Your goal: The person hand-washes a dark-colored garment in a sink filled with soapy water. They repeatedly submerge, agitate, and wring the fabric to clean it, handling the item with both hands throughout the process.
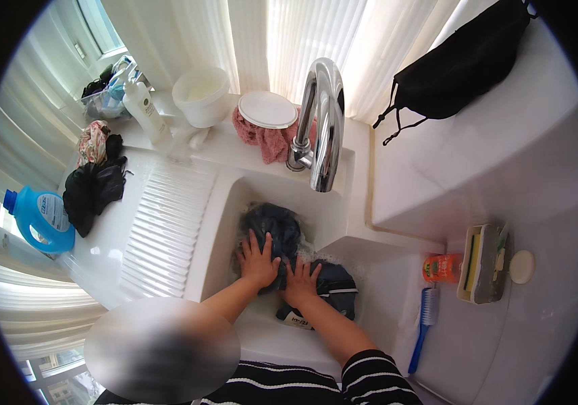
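A dark blue garment [272, 226] lies wet in the white sink basin [235, 196], with some suds around it. My left hand [257, 259] presses flat on the garment's middle, fingers spread. My right hand [299, 280] lies just beside it, fingers spread too, pushing down on the part of the dark cloth with a white stripe [335, 283]. Neither hand grips the cloth. A chrome tap [323, 121] arches over the basin's far end.
A ribbed washboard slope [161, 233] lies left of the basin, with dark clothes [93, 192] and a blue detergent bottle [40, 219] beyond. White tub [201, 94], white bottle [144, 108], pink cloth [265, 138] behind the tap. Blue brush [424, 324], sponge holder [483, 263], black bag [464, 61] at right.
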A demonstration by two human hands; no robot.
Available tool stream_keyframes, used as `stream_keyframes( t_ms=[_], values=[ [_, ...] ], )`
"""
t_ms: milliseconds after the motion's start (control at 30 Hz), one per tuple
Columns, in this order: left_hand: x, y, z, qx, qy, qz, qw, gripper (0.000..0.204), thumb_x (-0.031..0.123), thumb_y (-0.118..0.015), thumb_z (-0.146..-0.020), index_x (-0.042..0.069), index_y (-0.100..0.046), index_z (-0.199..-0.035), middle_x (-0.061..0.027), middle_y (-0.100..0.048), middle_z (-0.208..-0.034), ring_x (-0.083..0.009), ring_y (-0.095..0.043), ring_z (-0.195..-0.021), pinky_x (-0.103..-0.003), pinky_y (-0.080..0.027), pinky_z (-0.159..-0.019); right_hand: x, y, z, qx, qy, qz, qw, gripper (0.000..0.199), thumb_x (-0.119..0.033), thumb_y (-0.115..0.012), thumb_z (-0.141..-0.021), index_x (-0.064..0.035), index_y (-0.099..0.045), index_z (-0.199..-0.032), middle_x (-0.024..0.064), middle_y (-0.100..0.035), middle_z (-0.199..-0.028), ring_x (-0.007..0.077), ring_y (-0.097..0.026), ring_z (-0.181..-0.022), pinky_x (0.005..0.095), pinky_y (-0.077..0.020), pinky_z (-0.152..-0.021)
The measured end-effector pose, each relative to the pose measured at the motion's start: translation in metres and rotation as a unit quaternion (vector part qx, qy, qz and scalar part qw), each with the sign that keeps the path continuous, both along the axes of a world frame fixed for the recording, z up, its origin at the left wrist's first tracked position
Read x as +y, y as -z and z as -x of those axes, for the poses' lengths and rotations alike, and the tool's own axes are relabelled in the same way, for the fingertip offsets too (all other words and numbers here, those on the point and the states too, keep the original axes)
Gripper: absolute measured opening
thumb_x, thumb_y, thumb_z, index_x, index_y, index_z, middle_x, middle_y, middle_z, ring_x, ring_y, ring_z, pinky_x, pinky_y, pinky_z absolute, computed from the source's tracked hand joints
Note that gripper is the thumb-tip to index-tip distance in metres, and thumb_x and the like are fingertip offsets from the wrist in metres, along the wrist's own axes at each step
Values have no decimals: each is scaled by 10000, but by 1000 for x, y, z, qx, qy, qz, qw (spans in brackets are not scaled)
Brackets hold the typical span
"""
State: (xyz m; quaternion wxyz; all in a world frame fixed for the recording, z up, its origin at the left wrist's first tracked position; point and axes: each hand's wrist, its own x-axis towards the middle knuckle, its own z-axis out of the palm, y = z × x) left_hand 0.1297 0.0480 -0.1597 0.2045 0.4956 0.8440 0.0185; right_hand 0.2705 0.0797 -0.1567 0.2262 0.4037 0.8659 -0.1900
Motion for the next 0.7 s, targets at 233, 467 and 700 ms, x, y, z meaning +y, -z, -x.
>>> stream_keyframes(
  t_ms=[233, 467, 700],
  values=[
    [41, -12, 42, -168, -103, -82, 977, 719, 411, -613, -842, 108, -325, -1427, -260, -271, -1452, -437, -280, -1322, -502, -291, -1059, 62, -6, 4, 165, 140, 166, 962, 733, -376, -677, -785, -99, -378, -1394, 234, -427, -1349, 383, -418, -1241, 515, -296, -1031],
    [77, -1, 61, -539, -373, -198, 729, 713, 568, -438, -923, -3, -418, -1349, -190, -415, -1407, -311, -418, -1277, -364, -313, -1060, 91, 45, 62, 452, 413, 172, 772, 596, -334, -620, -865, -3, -441, -1327, 213, -515, -1269, 339, -482, -1182, 390, -361, -1005],
    [-6, -57, -6, -273, -42, -201, 940, 516, 463, -501, -923, 137, -494, -1323, -154, -437, -1351, -303, -357, -1282, -542, -220, -1068, 28, -61, -22, 459, 251, 186, 832, 649, -362, -625, -861, -43, -391, -1376, 215, -452, -1299, 360, -408, -1248, 419, -318, -1045]
  ],
)
